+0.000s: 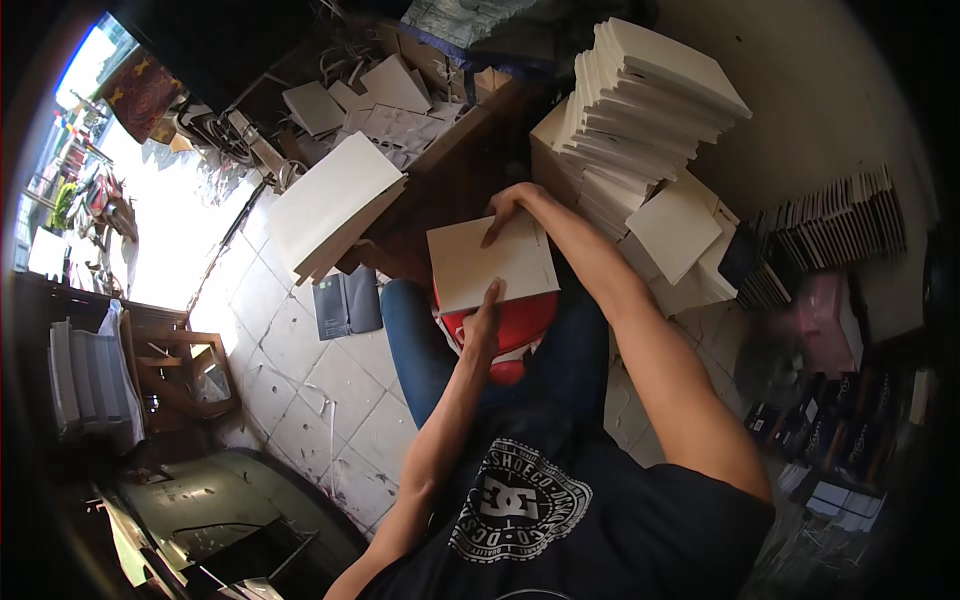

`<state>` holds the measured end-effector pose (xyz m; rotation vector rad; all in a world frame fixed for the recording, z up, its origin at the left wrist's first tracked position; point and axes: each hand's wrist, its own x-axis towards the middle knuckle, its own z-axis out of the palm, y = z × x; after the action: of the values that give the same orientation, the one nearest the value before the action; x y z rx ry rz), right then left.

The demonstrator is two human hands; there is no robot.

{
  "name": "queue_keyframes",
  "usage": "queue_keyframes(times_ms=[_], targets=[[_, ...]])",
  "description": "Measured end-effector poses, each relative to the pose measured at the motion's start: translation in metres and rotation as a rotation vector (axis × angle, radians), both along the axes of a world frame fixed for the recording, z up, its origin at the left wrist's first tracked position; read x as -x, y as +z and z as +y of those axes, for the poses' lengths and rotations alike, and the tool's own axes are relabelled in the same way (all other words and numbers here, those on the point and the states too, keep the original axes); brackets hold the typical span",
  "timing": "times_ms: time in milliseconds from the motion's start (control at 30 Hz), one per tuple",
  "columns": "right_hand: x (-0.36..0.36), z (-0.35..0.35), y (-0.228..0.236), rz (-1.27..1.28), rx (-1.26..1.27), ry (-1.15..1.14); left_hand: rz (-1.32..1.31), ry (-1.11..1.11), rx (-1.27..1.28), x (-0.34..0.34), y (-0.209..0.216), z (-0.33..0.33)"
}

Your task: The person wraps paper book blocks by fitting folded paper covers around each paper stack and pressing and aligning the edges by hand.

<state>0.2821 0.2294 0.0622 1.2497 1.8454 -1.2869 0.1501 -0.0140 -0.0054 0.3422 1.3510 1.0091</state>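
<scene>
A cream, unprinted booklet or pad of paper (470,262) lies tilted between my knees, over a red, rounded object (515,328) with white on it. My left hand (482,322) grips the booklet's near edge, thumb on top and the other fingers mostly hidden under it. At the far edge my right hand (512,205) is closed on the booklet too, its thumb pressed onto the top face. To the right rises a tall, uneven stack of similar cream booklets (630,110). Another pile of them (335,200) stands on the left.
Beyond my knees, a wooden bin (455,135) holds paper offcuts. A dark folder (347,303) lies on the tiled floor (320,375). Along the right wall run a row of thin books (840,225) and a pink package (830,322). A wooden cabinet (185,370) stands at left.
</scene>
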Motion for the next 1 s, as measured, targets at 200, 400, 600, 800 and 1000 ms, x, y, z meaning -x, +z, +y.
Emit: queue_keyframes(times_ms=[200,400,600,800,1000], targets=[[0.017,-0.02,0.009,-0.145,-0.366,0.009,-0.037,-0.097,0.177,0.026,-0.028,-0.013],[-0.001,-0.102,-0.004,0.486,-1.173,-0.192,1.505,-0.913,-0.597,0.062,0.009,-0.074],[-0.042,-0.195,0.018,0.793,-1.107,-0.68,1.225,-1.334,-0.611,0.071,-0.004,-0.062],[-0.116,-0.288,0.04,0.773,-0.999,-1.144,0.846,-0.38,-1.425,0.138,0.282,0.076],[-0.129,-0.299,0.027,0.792,-1.068,-1.221,1.553,0.399,-1.27,0.261,0.268,0.318]])
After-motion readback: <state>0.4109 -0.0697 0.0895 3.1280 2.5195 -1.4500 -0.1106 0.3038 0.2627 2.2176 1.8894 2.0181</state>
